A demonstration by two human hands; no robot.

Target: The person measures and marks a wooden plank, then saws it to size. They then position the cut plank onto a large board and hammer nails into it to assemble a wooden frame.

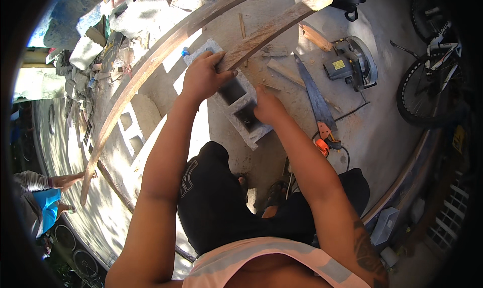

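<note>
A grey hollow concrete block (239,107) lies at a slant in front of my legs, its openings facing up. My left hand (204,77) is closed round the near end of a wooden plank (276,29), thumb below it and fingers over the block's far end. From there the plank reaches away to the upper right, crossing the block. On the block's right side, my right hand (267,106) is closed against the edge; some of its fingers are hidden.
Right of the block lie a handsaw (317,94) with an orange handle and a circular saw (352,64). A bicycle (427,87) stands farther right. One long wooden beam (146,67) arcs across the left, near another person's hand (68,181). Rubble (85,52) lies at far left.
</note>
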